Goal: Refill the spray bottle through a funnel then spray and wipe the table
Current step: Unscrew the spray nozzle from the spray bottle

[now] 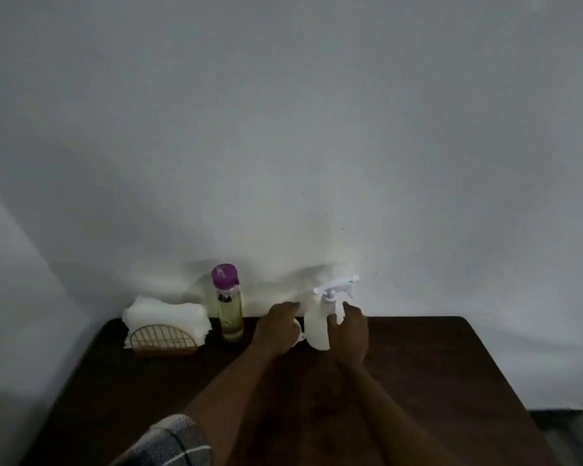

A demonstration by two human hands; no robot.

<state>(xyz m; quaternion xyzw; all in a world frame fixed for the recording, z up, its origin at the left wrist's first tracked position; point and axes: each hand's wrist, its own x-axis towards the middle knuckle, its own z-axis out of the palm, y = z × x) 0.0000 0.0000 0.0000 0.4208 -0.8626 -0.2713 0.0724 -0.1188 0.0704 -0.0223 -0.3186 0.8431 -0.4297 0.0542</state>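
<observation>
Two hands work: right hand (349, 331) grips unlabelled white spray bottle (318, 322); left hand (276, 326) cups white funnel (298, 332).

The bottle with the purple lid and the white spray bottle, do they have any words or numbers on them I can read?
Bottle with the purple lid: a pale mark on the lid and a dark blotch below it, both too blurred to read.
White spray bottle: no print shows.
Napkin holder: no writing shows.
</observation>
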